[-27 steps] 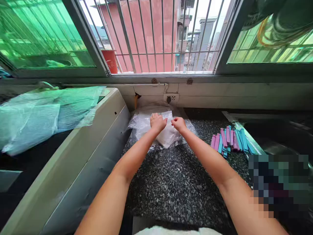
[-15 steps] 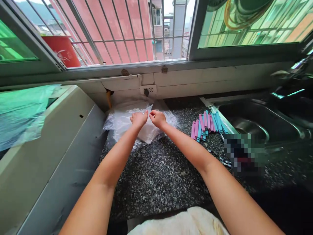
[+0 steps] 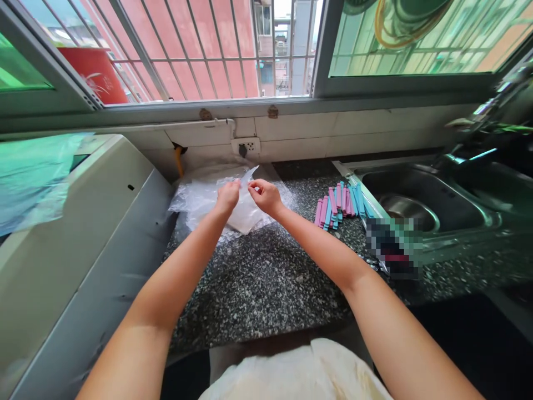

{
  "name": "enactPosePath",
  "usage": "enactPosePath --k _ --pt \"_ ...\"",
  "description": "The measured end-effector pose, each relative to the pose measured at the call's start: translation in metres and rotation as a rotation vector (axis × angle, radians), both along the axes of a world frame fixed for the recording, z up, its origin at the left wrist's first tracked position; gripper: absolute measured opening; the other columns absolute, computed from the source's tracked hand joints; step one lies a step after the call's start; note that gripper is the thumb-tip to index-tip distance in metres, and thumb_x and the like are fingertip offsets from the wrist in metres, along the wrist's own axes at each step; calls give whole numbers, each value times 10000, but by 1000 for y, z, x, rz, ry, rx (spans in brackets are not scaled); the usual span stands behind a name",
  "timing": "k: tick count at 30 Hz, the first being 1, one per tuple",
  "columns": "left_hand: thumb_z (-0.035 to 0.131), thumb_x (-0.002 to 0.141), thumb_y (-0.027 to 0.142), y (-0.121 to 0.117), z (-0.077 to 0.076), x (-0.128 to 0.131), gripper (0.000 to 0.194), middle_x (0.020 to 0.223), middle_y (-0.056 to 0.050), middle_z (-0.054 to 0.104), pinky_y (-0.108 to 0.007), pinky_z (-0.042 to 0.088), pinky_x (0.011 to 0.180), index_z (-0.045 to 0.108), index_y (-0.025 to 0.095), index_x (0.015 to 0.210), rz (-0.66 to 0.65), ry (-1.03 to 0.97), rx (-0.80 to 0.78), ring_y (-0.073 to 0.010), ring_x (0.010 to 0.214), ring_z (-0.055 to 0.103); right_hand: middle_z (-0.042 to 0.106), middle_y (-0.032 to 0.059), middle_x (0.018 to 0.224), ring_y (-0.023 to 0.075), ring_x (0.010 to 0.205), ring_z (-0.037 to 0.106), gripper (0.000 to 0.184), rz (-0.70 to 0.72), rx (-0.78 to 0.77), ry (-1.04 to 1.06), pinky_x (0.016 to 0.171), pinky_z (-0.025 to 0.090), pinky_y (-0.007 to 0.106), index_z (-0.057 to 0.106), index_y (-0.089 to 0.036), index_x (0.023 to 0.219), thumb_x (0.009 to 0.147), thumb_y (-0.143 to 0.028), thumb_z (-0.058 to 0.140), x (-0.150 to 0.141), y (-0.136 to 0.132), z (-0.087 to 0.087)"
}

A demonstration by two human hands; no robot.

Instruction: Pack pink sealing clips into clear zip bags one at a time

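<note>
Has drawn left hand point(image 3: 227, 196) slightly away from right hand point(image 3: 266, 198) since the earlier frame, with a corner of clear plastic bag point(image 3: 250, 174) between the two. Holds it over a loose spread of plastic bags point(image 3: 200, 191) on the speckled dark surface point(image 3: 250, 294), in front of the wall socket point(image 3: 253, 146). Clamps left fingers, apparently, on the bag; curls right fingers just beside its edge, impossible to tell whether together on it or short of it. Best, probably, to keep the left pinch firm, rub lightly with right thumb and forefinger to part any clinging layers, and pull evenly to avoid stretching.
</note>
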State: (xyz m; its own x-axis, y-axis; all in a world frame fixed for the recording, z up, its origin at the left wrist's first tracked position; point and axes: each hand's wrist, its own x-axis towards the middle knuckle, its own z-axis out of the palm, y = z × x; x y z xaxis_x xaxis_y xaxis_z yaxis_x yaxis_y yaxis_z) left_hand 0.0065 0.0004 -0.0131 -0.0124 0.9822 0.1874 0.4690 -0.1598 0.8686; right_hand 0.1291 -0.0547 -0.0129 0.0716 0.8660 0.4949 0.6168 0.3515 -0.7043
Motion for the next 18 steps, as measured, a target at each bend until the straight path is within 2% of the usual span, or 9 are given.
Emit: enactPosePath --k 4,6,9,14,18 --pt "463 776 333 -21 19 4 263 672 -46 589 -313 400 781 521 172 577 42 -241 -79 -196 766 532 672 17 838 96 567 508 93 18 40 30 625 421 228 624 -180 775 783 -203 534 4 -18 4" --pt "480 767 317 -33 28 5 250 614 -15 538 -294 394 722 484 179 558 68 -346 -128 -169 689 512 666 15 812 94 569 509 93 26 50 41 623 421 225 620 -179 750 780 -206 536 6 -30 6" --pt "504 742 304 -54 37 3 219 593 4 526 -267 373 643 478 178 566 25 -452 -175 -139 612 494 646 7 738 92 554 515 106 43 19 75 600 413 220 612 -174 722 782 -214 534 9 -50 6" --pt "499 699 207 -91 40 -1 157 536 3 544 -239 363 572 487 161 550 -69 -552 -219 -104 523 484 598 -14 624 90 521 528 109 66 -74 151 555 397 215 604 -163 713 778 -224 541 10 -84 3" --pt "568 652 246 -117 35 -5 149 503 13 533 -226 375 535 501 157 552 -176 -555 -215 -85 474 455 542 -42 527 79 474 513 105 100 -159 204 516 387 202 591 -160 687 760 -227 557 15 -110 -4"
